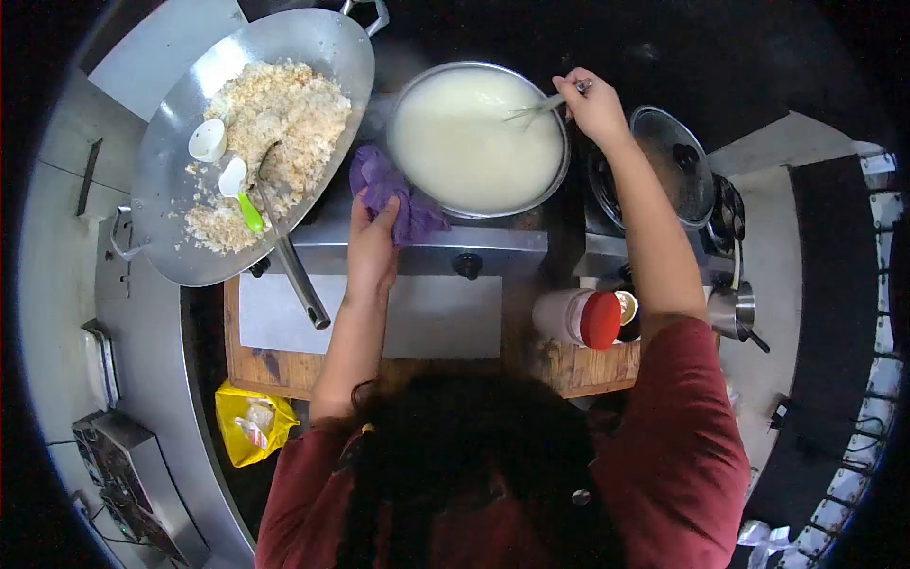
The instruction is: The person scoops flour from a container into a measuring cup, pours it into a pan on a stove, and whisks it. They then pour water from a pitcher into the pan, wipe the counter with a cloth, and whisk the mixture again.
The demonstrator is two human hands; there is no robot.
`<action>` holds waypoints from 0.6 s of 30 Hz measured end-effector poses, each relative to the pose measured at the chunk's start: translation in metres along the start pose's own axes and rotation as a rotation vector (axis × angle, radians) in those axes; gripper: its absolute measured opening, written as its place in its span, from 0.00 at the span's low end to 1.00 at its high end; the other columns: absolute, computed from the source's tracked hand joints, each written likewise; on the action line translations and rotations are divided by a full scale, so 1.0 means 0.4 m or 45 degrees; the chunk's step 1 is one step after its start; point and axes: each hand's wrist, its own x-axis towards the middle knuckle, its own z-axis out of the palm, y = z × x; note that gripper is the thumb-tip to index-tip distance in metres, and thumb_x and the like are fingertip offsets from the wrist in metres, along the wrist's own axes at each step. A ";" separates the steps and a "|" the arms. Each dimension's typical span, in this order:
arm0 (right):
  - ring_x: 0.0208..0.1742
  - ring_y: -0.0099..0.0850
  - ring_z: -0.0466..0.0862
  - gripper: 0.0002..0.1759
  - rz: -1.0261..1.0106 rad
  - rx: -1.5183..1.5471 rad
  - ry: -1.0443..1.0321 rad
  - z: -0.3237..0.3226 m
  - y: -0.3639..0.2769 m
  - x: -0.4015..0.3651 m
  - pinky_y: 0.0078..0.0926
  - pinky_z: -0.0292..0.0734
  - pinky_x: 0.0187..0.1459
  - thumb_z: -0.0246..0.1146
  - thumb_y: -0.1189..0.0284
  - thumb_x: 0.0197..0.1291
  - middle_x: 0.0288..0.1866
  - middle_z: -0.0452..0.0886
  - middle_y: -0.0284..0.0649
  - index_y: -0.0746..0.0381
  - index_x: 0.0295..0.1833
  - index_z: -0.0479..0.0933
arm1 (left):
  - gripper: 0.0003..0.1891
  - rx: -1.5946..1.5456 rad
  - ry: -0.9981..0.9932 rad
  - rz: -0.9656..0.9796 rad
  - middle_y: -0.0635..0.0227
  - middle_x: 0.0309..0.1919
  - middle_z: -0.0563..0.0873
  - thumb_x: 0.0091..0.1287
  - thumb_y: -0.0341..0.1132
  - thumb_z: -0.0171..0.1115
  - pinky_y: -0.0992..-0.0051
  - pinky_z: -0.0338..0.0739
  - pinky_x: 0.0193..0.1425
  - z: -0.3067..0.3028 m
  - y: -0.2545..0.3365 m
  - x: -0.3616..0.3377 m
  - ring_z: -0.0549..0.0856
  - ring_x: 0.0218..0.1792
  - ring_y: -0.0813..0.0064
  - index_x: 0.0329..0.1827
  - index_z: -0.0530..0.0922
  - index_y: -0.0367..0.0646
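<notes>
A large round metal pot (486, 214) full of milky white liquid (464, 142) sits on the stove. My right hand (597, 109) is closed round the handle of a whisk (548, 106), whose wires dip into the liquid at the pot's right side. Bunched against the pot's left front edge is a purple cloth (409, 207), gripped in my left hand (373, 239). On the left, a wide wok (175, 251) holds cooked rice (294, 109), a long-handled metal ladle (300, 275), a small white cup (208, 140) and a white spoon with a green handle (250, 213).
A jar with a red lid (599, 320) stands at front right on the wooden surface (588, 375). Behind my right arm is a pan with a glass lid (697, 175). A steel container (735, 308) stands farther right, and a yellow bag (237, 446) lies lower left.
</notes>
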 end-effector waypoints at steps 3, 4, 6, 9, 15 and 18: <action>0.29 0.44 0.81 0.17 -0.107 -0.116 0.030 -0.057 0.008 -0.037 0.38 0.75 0.36 0.63 0.60 0.61 0.28 0.81 0.50 0.66 0.34 0.77 | 0.21 -0.013 -0.009 0.052 0.63 0.57 0.79 0.72 0.28 0.56 0.66 0.77 0.61 -0.015 -0.021 0.009 0.81 0.57 0.68 0.67 0.67 0.42; 0.29 0.43 0.81 0.17 -0.116 -0.190 -0.029 -0.077 0.005 -0.056 0.38 0.75 0.36 0.63 0.61 0.61 0.27 0.80 0.50 0.66 0.34 0.77 | 0.21 -0.001 -0.014 0.064 0.64 0.57 0.79 0.72 0.27 0.56 0.67 0.77 0.61 -0.021 -0.027 0.014 0.81 0.56 0.68 0.68 0.67 0.42; 0.26 0.33 0.80 0.14 -0.060 -0.179 -0.183 -0.098 0.005 -0.092 0.33 0.75 0.33 0.62 0.64 0.62 0.24 0.79 0.44 0.65 0.33 0.76 | 0.21 0.007 -0.011 0.077 0.64 0.58 0.79 0.72 0.27 0.56 0.67 0.77 0.60 -0.024 -0.024 0.013 0.81 0.56 0.68 0.68 0.67 0.43; 0.25 0.24 0.78 0.11 0.154 0.212 -0.399 -0.055 0.001 -0.156 0.27 0.73 0.29 0.62 0.67 0.64 0.23 0.79 0.36 0.63 0.34 0.77 | 0.21 -0.017 0.005 0.048 0.61 0.57 0.78 0.73 0.25 0.53 0.68 0.76 0.61 -0.006 -0.013 0.003 0.79 0.56 0.68 0.68 0.64 0.40; 0.29 0.26 0.83 0.08 -0.018 0.425 -0.483 0.145 -0.148 -0.232 0.26 0.77 0.34 0.61 0.69 0.66 0.30 0.83 0.38 0.61 0.42 0.81 | 0.20 -0.040 0.015 0.002 0.62 0.56 0.78 0.73 0.25 0.54 0.69 0.77 0.58 -0.010 -0.010 0.005 0.80 0.54 0.69 0.66 0.65 0.42; 0.35 0.39 0.85 0.08 -0.528 0.204 -0.230 0.218 -0.161 -0.184 0.34 0.79 0.39 0.62 0.67 0.64 0.34 0.85 0.46 0.59 0.43 0.82 | 0.20 -0.020 -0.001 0.035 0.62 0.56 0.78 0.72 0.25 0.55 0.71 0.78 0.57 -0.016 -0.015 0.013 0.80 0.53 0.69 0.66 0.65 0.42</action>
